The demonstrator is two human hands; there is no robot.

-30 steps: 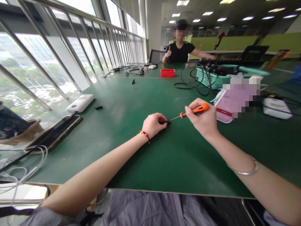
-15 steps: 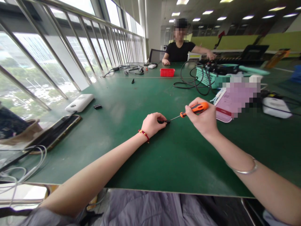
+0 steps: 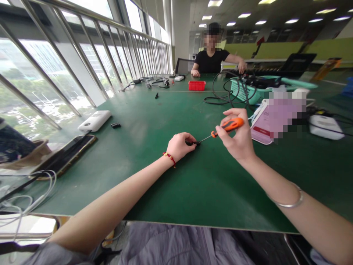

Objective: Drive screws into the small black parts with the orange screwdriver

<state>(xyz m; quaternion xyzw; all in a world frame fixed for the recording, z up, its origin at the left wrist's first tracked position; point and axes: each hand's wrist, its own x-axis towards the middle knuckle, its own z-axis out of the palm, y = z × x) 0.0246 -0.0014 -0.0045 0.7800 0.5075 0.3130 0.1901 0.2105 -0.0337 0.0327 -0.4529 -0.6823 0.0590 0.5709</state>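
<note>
My left hand [image 3: 180, 146] rests on the green table, thumb and fingers closed on a small black part [image 3: 196, 142]. The hand covers much of that part, and its exact kind is too small to make out. In my right hand [image 3: 238, 138] is a screwdriver [image 3: 232, 125] with an orange and black handle, held at a slant between thumb and fingers. Some fingers of that hand are lifted off the handle. The thin metal shaft points down and left, its tip meeting the black part.
A phone on a stand [image 3: 264, 123] is right of my right hand, with a teal basket [image 3: 242, 90] of cables behind. A red bin [image 3: 196, 85] stands farther back, before a seated person [image 3: 211, 60]. At left lie a white device [image 3: 95, 120] and a dark phone [image 3: 64, 154].
My right hand's fingers have loosened and lifted around the screwdriver handle, while the tip stays at the black part. My left hand holds still. The other person's hand has shifted slightly left.
</note>
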